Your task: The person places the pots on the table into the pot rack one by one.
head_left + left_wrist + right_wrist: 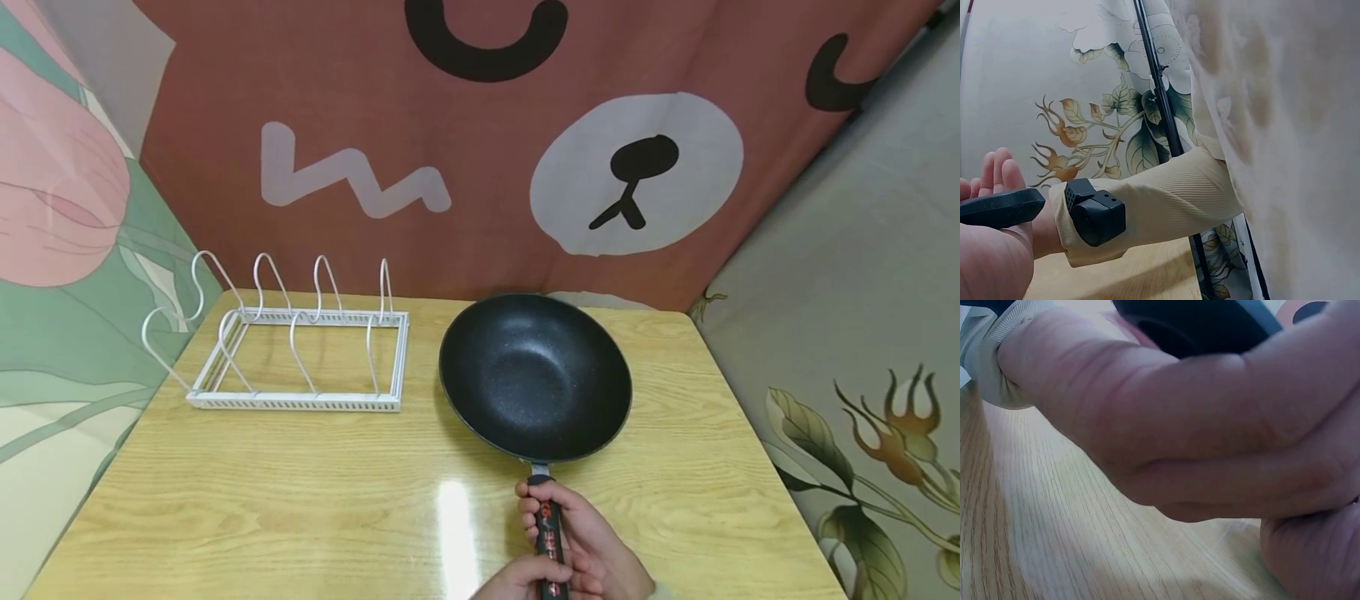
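Note:
A black wok (536, 379) has its bowl over the right-centre of the table, its dark inside facing up and its handle (550, 533) pointing toward me. High on that handle, just below the metal neck, my right hand (596, 537) grips with fingers curled round it. Lower down, my left hand (517, 577) holds the handle's near end, thumb laid across the top; the bottom of the head view cuts this hand off. The handle's butt end (1007, 206) shows in the left wrist view. Overlapping fingers fill much of the right wrist view below the handle (1204, 328).
A white wire rack (296, 402) with upright loops stands at the back left of the wooden table (300, 500). Patterned cloths hang behind and on both sides. In the left wrist view, a black pole (1163, 94) rises behind a sleeve (1172, 200).

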`<move>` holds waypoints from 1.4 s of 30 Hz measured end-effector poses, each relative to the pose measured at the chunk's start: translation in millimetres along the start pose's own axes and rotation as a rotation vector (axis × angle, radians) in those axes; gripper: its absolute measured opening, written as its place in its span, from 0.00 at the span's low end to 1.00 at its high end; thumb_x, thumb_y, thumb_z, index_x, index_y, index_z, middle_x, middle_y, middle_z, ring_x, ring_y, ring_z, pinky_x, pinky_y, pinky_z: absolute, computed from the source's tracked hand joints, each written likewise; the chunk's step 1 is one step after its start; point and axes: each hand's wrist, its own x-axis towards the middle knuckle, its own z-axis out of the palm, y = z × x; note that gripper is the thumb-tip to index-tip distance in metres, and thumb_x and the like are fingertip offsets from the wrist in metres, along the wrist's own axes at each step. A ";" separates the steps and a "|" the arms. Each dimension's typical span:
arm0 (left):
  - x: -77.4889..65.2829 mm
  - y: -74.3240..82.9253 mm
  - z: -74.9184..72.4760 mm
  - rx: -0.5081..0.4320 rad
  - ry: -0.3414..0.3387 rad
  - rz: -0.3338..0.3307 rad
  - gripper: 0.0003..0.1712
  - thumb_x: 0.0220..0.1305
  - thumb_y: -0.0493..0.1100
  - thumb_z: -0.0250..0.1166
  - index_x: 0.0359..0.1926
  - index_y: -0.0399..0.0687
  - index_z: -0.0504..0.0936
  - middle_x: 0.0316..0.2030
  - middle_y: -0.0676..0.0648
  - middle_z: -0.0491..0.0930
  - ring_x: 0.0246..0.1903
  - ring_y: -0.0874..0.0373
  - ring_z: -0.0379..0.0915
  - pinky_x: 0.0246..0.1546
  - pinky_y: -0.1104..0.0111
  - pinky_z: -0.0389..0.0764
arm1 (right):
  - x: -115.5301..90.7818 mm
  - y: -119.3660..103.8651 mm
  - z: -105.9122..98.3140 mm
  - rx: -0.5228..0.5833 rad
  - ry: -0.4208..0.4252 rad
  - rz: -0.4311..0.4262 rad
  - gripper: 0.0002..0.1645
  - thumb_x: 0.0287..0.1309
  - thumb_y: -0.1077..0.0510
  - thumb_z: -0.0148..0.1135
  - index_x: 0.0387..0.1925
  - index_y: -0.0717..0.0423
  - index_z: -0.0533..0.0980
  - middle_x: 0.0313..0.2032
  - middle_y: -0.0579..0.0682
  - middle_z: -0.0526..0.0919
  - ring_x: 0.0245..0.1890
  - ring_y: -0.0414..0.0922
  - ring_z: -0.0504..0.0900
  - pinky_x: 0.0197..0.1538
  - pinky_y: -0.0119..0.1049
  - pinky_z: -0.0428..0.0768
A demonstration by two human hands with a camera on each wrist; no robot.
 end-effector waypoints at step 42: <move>-3.5 3.3 10.8 0.003 0.099 0.057 0.14 0.66 0.37 0.42 0.38 0.54 0.75 0.22 0.62 0.67 0.21 0.74 0.58 0.25 0.84 0.60 | 7.2 8.1 -0.4 0.094 -0.182 -0.025 0.19 0.83 0.49 0.34 0.41 0.50 0.71 0.26 0.40 0.66 0.25 0.34 0.69 0.32 0.24 0.73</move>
